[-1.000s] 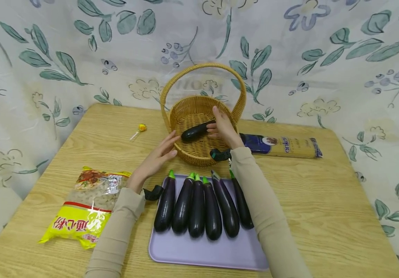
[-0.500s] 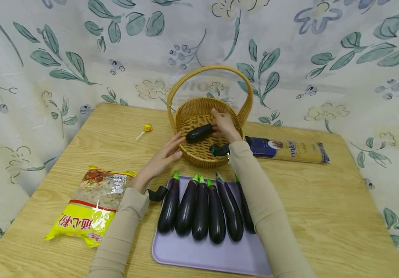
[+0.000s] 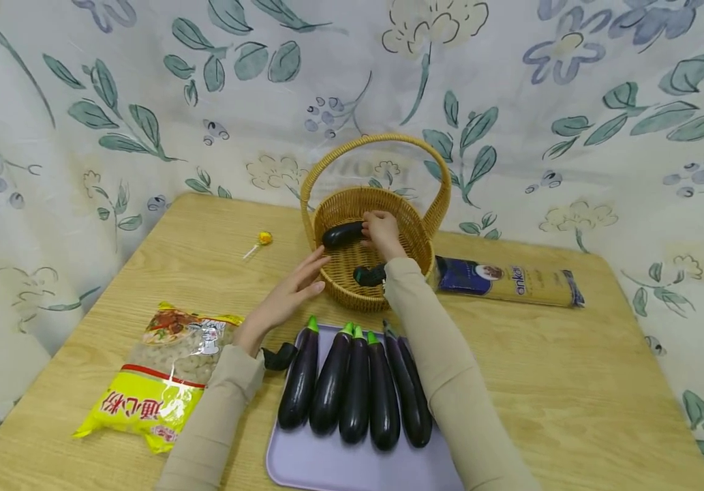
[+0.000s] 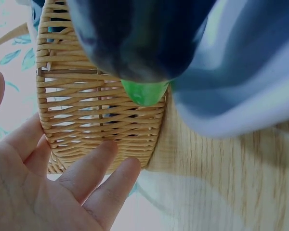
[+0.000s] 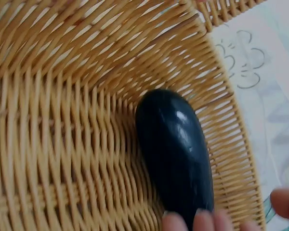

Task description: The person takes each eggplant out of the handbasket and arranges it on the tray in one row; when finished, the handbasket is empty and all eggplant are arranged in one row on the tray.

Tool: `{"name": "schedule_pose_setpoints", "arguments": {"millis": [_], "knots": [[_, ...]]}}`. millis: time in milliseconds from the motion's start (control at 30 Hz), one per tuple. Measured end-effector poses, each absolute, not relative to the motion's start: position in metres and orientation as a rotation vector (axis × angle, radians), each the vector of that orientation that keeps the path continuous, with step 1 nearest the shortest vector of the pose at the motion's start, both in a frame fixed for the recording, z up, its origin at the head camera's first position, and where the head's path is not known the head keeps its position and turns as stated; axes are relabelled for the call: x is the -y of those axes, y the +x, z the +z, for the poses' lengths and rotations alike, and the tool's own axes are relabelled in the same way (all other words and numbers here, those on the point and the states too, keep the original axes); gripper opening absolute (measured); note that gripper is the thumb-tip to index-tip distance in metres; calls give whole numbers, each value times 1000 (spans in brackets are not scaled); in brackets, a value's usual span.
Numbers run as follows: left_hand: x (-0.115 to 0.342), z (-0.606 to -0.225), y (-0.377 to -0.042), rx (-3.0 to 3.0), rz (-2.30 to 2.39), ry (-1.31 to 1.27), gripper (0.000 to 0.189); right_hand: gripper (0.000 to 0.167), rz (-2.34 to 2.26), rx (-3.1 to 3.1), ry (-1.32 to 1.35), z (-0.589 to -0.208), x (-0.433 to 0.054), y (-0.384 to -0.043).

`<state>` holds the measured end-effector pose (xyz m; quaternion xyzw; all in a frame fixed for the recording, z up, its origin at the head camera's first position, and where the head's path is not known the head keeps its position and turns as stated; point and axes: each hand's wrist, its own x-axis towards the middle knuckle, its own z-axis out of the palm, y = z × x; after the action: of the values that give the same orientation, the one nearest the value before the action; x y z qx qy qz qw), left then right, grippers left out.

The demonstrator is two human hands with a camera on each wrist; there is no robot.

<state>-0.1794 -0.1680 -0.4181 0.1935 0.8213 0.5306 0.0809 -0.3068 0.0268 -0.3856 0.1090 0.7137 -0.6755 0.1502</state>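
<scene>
A dark purple eggplant (image 3: 343,234) lies inside the wicker basket (image 3: 352,298), against its back-left wall. My right hand (image 3: 382,233) reaches into the basket and holds the eggplant at its right end, which the fingers hide. In the right wrist view the fingertips (image 5: 204,222) lie over the eggplant (image 5: 176,149), the thumb off to the right. My left hand (image 3: 284,293) rests with extended fingers at the basket's front-left side. In the left wrist view its fingers (image 4: 94,168) spread against the woven wall (image 4: 101,110).
In front of the basket is a lilac tray (image 3: 352,470) with several eggplants (image 3: 354,389) side by side. A yellow pasta bag (image 3: 161,375) lies left, a lollipop (image 3: 264,238) behind it. Right of the basket lies a long spaghetti pack (image 3: 511,281). A floral curtain (image 3: 235,82) hangs behind the table.
The right hand has moved the eggplant within the basket, back and left toward the wall. The left hand has stayed at the basket's side. The head view has shifted slightly.
</scene>
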Motion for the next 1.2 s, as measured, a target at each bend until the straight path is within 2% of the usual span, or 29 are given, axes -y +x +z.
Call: {"name": "schedule_pose_setpoints", "arguments": {"millis": [200, 600, 933, 1200], "knots": [[172, -419, -177, -2509, 1537, 604, 55, 52, -1913, -2047, 396, -386, -18, -307], [172, -422, -177, -2471, 1570, 560, 55, 75, -2148, -1764, 442, -404, 3, -312], [168, -416, -181, -2492, 1537, 552, 55, 72, -1919, -1894, 261, -400, 9, -322], [168, -418, -178, -2527, 1495, 534, 55, 71, -2050, -1721, 230, -390, -6, -319]]}}
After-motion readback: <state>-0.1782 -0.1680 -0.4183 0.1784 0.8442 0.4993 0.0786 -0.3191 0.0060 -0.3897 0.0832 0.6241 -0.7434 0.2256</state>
